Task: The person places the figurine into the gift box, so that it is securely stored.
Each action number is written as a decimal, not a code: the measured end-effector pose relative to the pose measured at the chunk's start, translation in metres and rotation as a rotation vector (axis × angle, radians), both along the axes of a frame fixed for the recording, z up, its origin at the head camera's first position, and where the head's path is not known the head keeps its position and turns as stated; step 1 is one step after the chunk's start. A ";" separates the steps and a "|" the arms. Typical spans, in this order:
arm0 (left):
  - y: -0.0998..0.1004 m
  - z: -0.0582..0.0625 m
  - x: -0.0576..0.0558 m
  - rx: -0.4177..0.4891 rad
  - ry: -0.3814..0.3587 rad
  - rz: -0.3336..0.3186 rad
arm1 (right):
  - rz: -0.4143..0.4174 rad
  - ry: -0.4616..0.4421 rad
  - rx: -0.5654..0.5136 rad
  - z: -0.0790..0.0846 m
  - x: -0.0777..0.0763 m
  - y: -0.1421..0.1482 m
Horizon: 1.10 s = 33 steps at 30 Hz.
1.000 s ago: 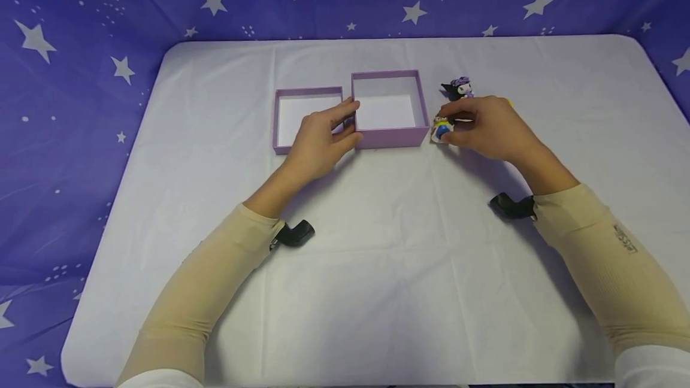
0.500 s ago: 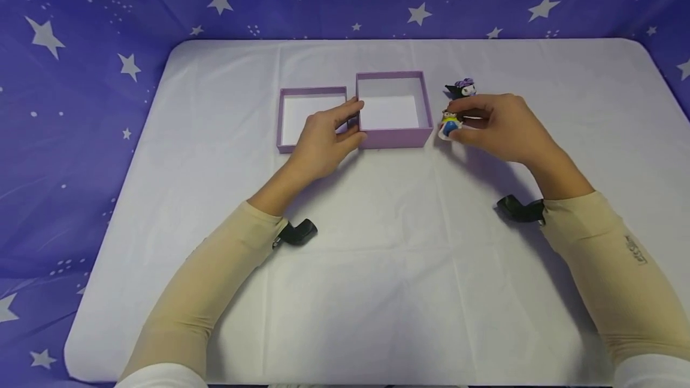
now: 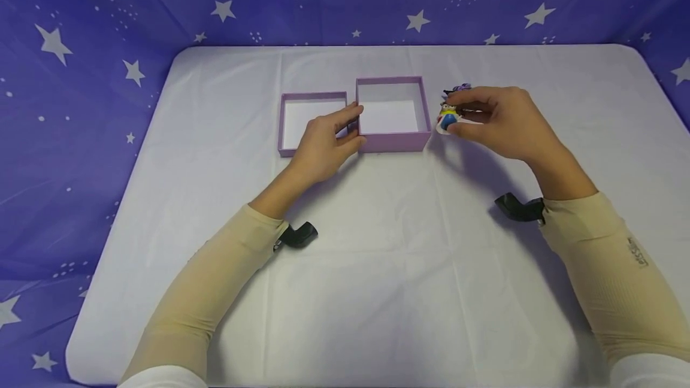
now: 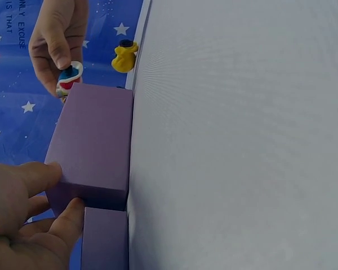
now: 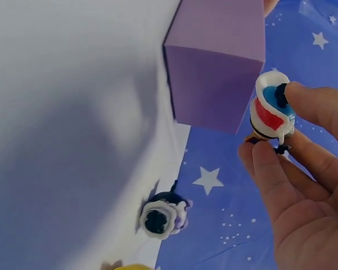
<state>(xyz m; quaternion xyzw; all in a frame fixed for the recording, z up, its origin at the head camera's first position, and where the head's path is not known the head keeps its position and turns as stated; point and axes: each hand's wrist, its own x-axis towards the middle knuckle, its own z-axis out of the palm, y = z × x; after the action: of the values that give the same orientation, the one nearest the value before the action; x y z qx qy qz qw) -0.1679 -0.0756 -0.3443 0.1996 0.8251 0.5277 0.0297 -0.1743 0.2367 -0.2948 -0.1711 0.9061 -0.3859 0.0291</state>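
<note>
Small toy figure (image 3: pixel 448 120), yellow, blue and white: clamped between thumb and fingertips of the right hand (image 3: pixel 507 121), raised off the desk (image 3: pixel 377 292), just beside the deep box (image 3: pixel 393 142); a fingertip pinch presumably suits so small a piece. Deep box, purple: left hand (image 3: pixel 326 142) bent round its left side, fingertips touching, likely to steady it. Shallow box (image 3: pixel 281 127), purple: just left. Black-and-purple toy (image 5: pixel 158 222) and yellow toy (image 4: pixel 124 59): right of the deep box. Against one second earlier: figure lifted; black-and-purple toy more hidden in the head view.
</note>
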 end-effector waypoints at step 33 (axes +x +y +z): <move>-0.001 -0.002 0.000 -0.018 0.017 -0.004 | 0.147 0.014 -0.096 -0.004 -0.021 -0.065</move>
<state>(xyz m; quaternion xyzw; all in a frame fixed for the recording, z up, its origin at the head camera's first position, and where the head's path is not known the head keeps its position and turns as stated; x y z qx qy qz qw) -0.1678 -0.0771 -0.3462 0.2052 0.8297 0.5185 0.0255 -0.1954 0.1721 -0.2989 -0.2409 0.8717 -0.4247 0.0427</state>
